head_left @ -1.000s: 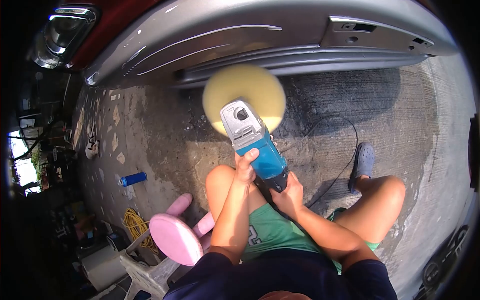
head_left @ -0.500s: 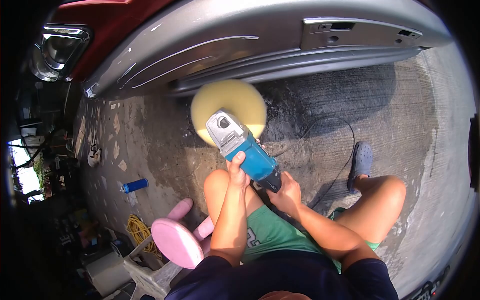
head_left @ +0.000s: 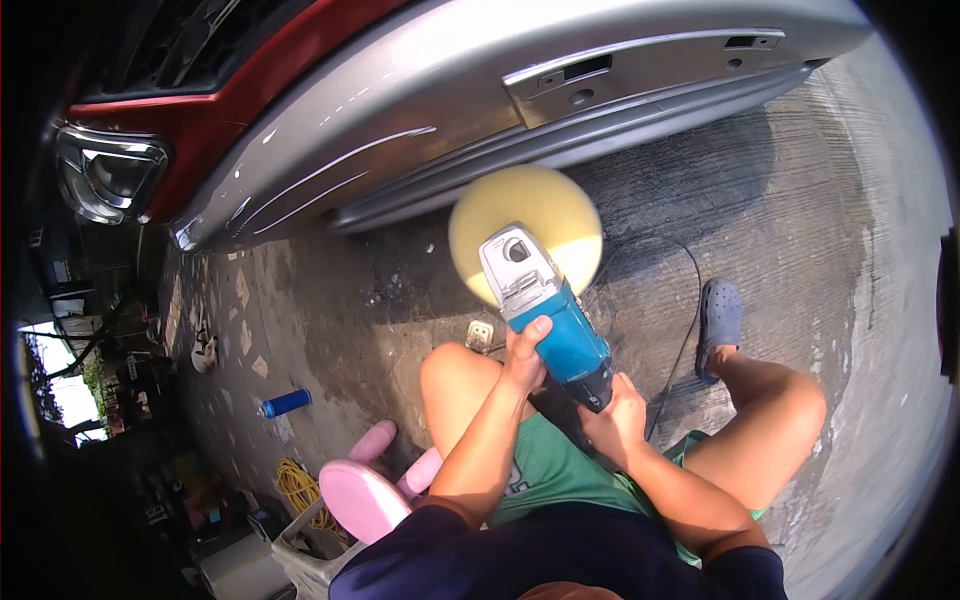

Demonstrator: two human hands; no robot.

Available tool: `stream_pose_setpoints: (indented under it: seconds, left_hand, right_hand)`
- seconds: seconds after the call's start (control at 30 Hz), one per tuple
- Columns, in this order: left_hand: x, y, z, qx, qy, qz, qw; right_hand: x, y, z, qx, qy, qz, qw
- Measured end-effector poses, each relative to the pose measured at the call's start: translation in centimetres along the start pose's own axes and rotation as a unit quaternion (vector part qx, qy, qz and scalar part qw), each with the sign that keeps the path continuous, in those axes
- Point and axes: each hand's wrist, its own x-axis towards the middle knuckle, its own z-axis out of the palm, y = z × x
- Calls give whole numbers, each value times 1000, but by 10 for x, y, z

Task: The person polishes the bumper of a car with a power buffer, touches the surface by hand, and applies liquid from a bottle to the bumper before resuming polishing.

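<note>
A teal power polisher (head_left: 566, 340) with a silver head is held between both my hands. My left hand (head_left: 526, 352) wraps round its body just behind the head, thumb on top. Around the black rear end closes my right hand (head_left: 614, 415). The round yellow foam pad (head_left: 480, 225) at the front looks smeared at its rim and overlaps the lower edge of the silver car bumper (head_left: 400, 165). White streaks run along the bumper to the left of the pad.
A black cord (head_left: 697, 310) curves over the concrete floor to the right. A white outlet box (head_left: 480, 334) lies near my left knee. To the left are a blue bottle (head_left: 287, 403), a pink stool (head_left: 360, 498) and a coiled yellow cord (head_left: 300, 490).
Both hands and the polisher have moved right along the bumper. The view has shifted too, with the bumper further left and the outlet box now showing.
</note>
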Motion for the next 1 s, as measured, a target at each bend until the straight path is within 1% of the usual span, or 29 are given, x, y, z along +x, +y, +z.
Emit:
stream_pose_setpoints:
  seconds: [0.07,0.13,0.17,0.27,0.3,0.33,0.4,0.43,0.6,0.77,0.87,0.97,1.0]
  left_hand:
    - [12,-15,13,17,-18,-9,1000]
    - [22,-12,41,28,-48,-26,998]
    - [27,-18,47,25,-51,-30,998]
    - [32,-16,58,38,-39,-17,998]
    - [32,-18,51,41,-33,-10,999]
    - [30,-13,47,44,-25,0,999]
    - [21,1,33,48,-6,18,999]
    - [15,6,24,50,13,27,998]
    - [-22,36,-32,-8,122,100,987]
    - [-30,60,-76,-51,174,159,970]
    - [-30,60,-80,-61,179,166,968]
    - [-25,48,-65,-42,153,160,974]
    - [-23,47,-48,-41,156,164,973]
  right_hand:
    - [-6,0,-16,23,35,31,999]
    - [-12,3,-24,36,69,53,996]
    - [-12,7,-23,45,85,54,994]
    - [-10,6,-20,93,96,65,989]
    - [-10,3,-18,81,91,64,990]
    - [-9,-1,-16,88,89,45,991]
    - [-8,-9,-10,65,66,42,995]
    - [-6,-10,-6,54,57,18,997]
    - [2,-37,29,5,-39,-57,998]
    - [26,-71,56,-53,-107,-103,988]
    - [31,-77,53,-64,-111,-113,985]
    - [25,-66,41,-66,-93,-81,990]
    - [24,-58,34,-63,-77,-80,992]
